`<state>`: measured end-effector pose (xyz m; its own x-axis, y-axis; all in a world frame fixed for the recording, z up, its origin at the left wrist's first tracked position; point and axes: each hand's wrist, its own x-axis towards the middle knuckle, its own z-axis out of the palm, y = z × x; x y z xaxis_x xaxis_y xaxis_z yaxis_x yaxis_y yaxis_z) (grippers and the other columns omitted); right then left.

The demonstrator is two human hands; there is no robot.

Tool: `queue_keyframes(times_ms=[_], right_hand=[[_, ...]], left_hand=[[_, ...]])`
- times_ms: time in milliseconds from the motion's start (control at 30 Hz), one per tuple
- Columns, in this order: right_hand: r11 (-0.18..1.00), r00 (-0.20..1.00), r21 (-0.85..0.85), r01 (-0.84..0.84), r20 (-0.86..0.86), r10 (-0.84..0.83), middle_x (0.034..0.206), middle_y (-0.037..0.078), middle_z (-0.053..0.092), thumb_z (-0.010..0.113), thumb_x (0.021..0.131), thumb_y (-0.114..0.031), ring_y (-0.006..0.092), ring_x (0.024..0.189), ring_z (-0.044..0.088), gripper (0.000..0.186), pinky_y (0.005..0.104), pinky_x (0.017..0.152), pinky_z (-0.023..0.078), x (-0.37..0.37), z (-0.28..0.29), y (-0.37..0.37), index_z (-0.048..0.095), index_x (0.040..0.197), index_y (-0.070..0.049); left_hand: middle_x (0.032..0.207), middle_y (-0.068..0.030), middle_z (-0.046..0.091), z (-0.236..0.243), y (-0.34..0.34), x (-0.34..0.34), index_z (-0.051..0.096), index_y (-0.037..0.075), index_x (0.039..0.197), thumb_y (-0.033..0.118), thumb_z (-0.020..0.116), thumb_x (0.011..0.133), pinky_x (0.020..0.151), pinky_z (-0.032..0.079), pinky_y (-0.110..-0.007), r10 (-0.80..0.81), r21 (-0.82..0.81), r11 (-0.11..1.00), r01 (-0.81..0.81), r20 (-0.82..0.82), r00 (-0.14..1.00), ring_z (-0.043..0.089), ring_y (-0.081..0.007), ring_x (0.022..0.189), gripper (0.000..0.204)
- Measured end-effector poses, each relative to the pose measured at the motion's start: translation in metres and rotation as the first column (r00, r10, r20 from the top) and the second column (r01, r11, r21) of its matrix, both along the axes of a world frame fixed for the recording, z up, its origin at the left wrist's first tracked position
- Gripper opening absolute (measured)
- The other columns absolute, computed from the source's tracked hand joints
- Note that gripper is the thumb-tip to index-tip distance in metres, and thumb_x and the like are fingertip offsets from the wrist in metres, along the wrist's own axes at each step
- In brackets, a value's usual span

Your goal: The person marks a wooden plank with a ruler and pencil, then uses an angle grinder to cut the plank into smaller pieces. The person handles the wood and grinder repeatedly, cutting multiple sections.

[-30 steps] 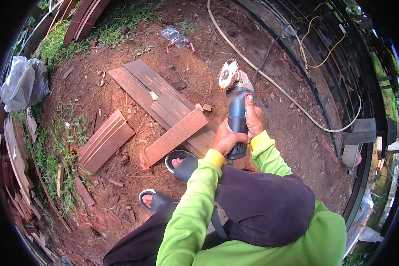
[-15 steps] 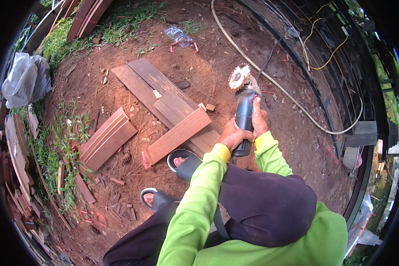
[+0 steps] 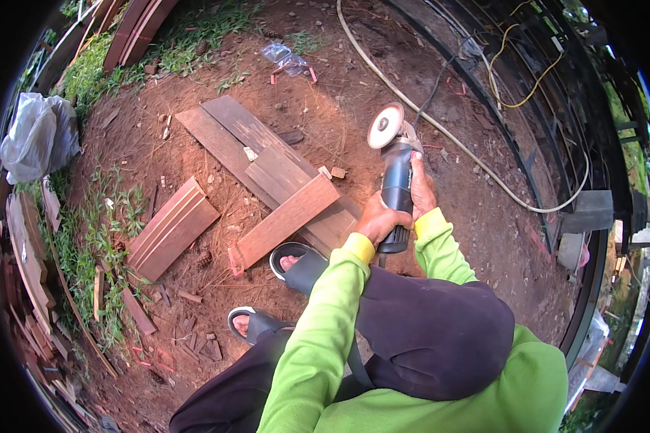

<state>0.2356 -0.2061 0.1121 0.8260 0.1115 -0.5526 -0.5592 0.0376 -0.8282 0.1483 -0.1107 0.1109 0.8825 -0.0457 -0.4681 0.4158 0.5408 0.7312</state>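
An angle grinder [image 3: 397,179] with a black body points away from me, its round blade [image 3: 386,125] raised off the ground. The blade's rim looks smooth and blurred, as if spinning. My left hand [image 3: 380,219] wraps round the rear of the body. Along the right side lies my right hand [image 3: 422,189], closed on the grinder with its thumb up near the top. A short reddish plank [image 3: 285,222] rests across longer boards [image 3: 267,155] on the ground, left of the grinder. My left foot in a black sandal is close to that plank's near end.
A stack of short boards [image 3: 173,231] lies further left, beside grass and wood scraps [image 3: 198,343]. A pale hose [image 3: 440,130] and the dark power cord [image 3: 437,86] run on the right. Dark metal bars [image 3: 527,137] lie beyond them. A clear plastic bag [image 3: 40,137] sits far left.
The blade's separate teeth showed before; now its rim is a smooth blurred disc. Both hands keep their hold on the grinder. The view has shifted slightly.
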Motion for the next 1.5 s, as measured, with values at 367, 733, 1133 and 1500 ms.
queue_keyframes(times_ms=[367,733,1133,1500], right_hand=[[0.976,0.986,0.215,0.044,-0.169,-0.007,0.08,0.009,0.064,0.057,0.086,-0.065,0.0198,0.062,0.064,0.066,0.035,0.056,0.058,0.014,-0.01,-0.004,0.059,0.105,-0.003],[0.914,0.936,-0.206,-0.35,-0.033,0.351,0.076,0.005,0.061,0.076,0.082,-0.032,0.0112,0.061,0.059,0.031,0.0274,0.056,0.05,-0.022,0.007,0.013,0.062,0.087,-0.005],[0.944,0.946,-0.075,-0.322,-0.058,0.319,0.078,0.011,0.063,0.073,0.076,-0.02,0.0181,0.065,0.065,0.031,0.0297,0.059,0.057,-0.012,0.009,0.015,0.06,0.092,0.003],[0.828,0.858,-0.333,-0.451,0.093,0.505,0.071,0.006,0.061,0.074,0.074,-0.019,0.0134,0.054,0.059,0.029,0.0268,0.049,0.049,0.016,0.017,0.01,0.061,0.092,0.001]], left_hand=[[0.09,-0.0081,0.064,-0.006,-0.007,-0.001,0.058,0.0,0.105,0.005,0.078,0.053,0.071,0.051,-0.033,0.003,0.14,0.99,-0.004,0.011,1.0,0.063,-0.0203,0.079,0.055],[0.094,-0.0251,0.065,-0.016,-0.009,-0.025,0.044,-0.01,0.112,0.023,0.083,0.052,0.074,0.054,-0.04,0.067,0.579,0.814,-0.042,-0.022,0.997,0.068,-0.0348,0.085,0.079],[0.094,-0.0223,0.064,-0.017,0.043,-0.08,0.052,-0.008,0.115,0.044,0.083,0.066,0.078,0.052,-0.042,-0.099,0.707,0.707,0.012,0.083,0.992,0.065,-0.0354,0.086,0.079],[0.109,-0.0175,0.054,-0.126,0.146,-0.158,0.038,0.009,0.14,0.03,0.083,0.06,0.089,0.043,-0.046,-0.087,0.98,-0.003,0.199,-0.199,0.976,0.053,-0.0368,0.103,0.094]])
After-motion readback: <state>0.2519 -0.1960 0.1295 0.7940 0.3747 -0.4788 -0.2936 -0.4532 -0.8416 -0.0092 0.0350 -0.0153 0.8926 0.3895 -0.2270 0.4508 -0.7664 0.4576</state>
